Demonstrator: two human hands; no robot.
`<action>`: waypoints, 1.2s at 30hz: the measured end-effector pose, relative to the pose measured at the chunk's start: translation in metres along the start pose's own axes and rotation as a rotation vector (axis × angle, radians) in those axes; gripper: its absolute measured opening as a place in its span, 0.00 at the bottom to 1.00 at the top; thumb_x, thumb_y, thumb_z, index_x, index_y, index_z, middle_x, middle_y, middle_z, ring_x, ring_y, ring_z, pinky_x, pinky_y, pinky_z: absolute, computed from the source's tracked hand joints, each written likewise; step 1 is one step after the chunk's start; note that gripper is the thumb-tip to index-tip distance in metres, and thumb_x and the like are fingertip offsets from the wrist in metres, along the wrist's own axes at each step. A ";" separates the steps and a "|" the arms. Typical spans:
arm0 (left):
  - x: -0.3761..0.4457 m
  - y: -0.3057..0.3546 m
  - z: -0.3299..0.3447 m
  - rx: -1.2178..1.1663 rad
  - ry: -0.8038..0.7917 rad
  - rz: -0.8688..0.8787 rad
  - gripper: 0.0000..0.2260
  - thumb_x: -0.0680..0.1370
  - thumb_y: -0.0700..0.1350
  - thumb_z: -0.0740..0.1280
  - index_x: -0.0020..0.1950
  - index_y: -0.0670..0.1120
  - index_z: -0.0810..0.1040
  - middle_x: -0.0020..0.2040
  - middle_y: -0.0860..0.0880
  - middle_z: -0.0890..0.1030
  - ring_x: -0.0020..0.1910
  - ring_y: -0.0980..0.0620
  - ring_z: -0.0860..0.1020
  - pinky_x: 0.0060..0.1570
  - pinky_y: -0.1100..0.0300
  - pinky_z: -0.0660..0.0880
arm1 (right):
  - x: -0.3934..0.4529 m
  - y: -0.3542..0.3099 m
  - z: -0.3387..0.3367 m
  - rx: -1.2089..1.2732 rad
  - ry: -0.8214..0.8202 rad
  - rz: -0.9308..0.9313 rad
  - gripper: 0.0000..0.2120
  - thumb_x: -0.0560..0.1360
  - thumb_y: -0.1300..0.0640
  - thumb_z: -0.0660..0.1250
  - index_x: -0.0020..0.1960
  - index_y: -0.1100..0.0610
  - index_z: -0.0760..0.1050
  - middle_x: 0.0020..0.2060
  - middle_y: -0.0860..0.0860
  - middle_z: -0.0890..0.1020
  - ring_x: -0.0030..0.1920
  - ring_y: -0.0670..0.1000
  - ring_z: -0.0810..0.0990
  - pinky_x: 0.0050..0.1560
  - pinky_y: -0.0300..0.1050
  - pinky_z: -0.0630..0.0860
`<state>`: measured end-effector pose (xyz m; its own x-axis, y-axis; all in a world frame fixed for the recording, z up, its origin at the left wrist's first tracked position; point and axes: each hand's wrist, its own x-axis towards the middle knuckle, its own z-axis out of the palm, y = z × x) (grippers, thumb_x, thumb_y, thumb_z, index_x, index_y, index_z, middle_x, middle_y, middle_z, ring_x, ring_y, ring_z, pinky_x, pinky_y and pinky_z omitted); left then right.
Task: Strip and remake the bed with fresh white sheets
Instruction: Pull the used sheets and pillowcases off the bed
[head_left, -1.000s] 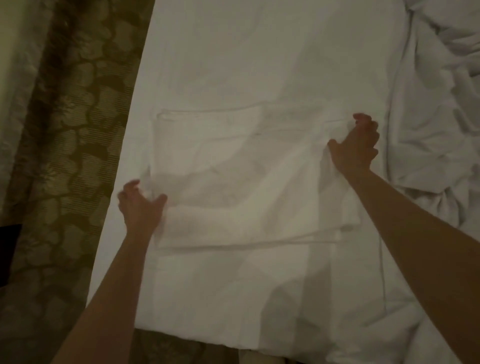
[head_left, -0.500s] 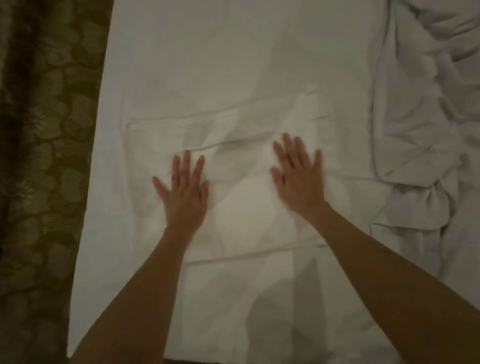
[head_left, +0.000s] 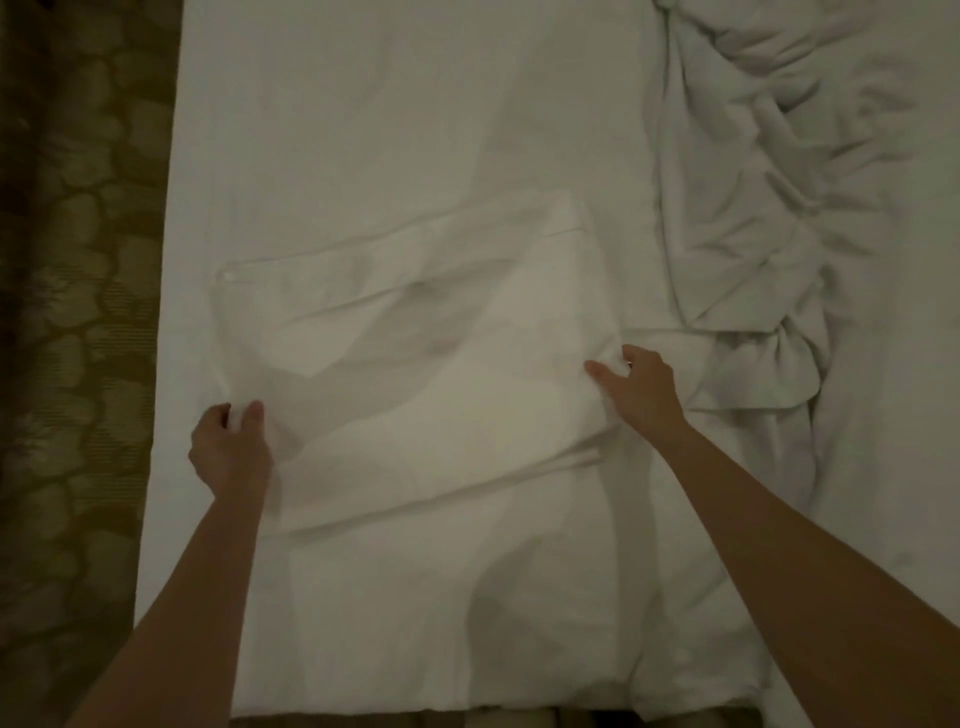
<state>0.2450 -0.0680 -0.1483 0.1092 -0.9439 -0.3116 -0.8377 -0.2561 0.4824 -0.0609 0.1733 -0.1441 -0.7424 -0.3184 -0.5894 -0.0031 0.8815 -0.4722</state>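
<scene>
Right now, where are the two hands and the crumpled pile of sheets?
left hand (head_left: 228, 449), head view, back of the hand.
right hand (head_left: 641, 392), head view, back of the hand.
crumpled sheets (head_left: 769, 218), head view, middle of the wrinkled heap.

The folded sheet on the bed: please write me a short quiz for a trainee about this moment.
1. True or false: both hands hold the folded sheet.
2. Which lies nearer the crumpled bedding? A) left hand B) right hand
3. Fill in: left of the bed lies patterned ____.

Key: 1 true; 2 B; 3 carpet.
</scene>
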 end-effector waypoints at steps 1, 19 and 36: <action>0.003 0.003 -0.002 0.000 0.015 0.026 0.16 0.79 0.47 0.65 0.58 0.35 0.76 0.54 0.36 0.79 0.54 0.36 0.77 0.56 0.45 0.73 | -0.007 0.000 0.000 0.051 0.039 -0.017 0.29 0.76 0.50 0.68 0.70 0.66 0.67 0.68 0.61 0.72 0.69 0.59 0.69 0.68 0.47 0.63; 0.028 -0.001 -0.019 0.009 0.058 0.069 0.16 0.82 0.47 0.61 0.52 0.34 0.81 0.47 0.35 0.81 0.49 0.36 0.78 0.46 0.56 0.68 | -0.044 0.002 0.003 0.032 0.149 -0.033 0.20 0.78 0.52 0.65 0.64 0.64 0.73 0.58 0.61 0.79 0.60 0.61 0.75 0.57 0.48 0.69; -0.023 -0.043 -0.021 0.130 -0.140 0.016 0.19 0.83 0.53 0.55 0.51 0.37 0.72 0.44 0.41 0.75 0.45 0.41 0.74 0.47 0.49 0.69 | -0.043 0.018 0.018 0.051 0.125 -0.053 0.17 0.77 0.52 0.68 0.55 0.65 0.75 0.49 0.63 0.80 0.50 0.60 0.78 0.48 0.45 0.69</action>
<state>0.2893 -0.0401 -0.1450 0.0280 -0.9072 -0.4198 -0.9018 -0.2041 0.3809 -0.0169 0.1967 -0.1388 -0.8199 -0.3156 -0.4776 -0.0134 0.8446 -0.5352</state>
